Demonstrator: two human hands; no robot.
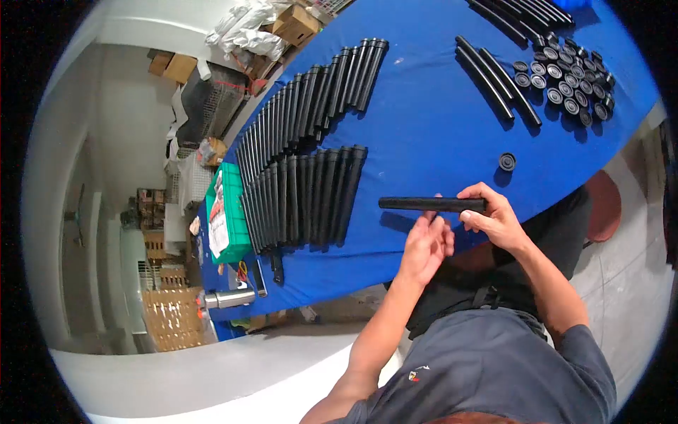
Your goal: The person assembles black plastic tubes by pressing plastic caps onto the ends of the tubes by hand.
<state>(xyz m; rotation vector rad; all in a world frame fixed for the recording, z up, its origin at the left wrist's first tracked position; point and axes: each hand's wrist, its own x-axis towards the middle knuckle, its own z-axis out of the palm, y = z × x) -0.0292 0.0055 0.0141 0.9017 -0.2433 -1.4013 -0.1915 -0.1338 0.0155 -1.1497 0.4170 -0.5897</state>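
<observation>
A black tube (417,203) is held level above the near edge of the blue table. My right hand (496,215) grips its right end between thumb and fingers. Below the tube's middle is my left hand (427,249), palm up with fingers partly curled and apart; one finger reaches up close to the tube, and whether it touches cannot be made out. A single round black cap (507,162) lies on the cloth just beyond my right hand.
Two rows of black tubes (304,198) lie at the table's left-centre. Several round caps (571,85) and loose tubes (487,81) lie at the back right. A green crate (236,212), a steel flask (229,299) and a dark phone-like object stand or lie at the left edge.
</observation>
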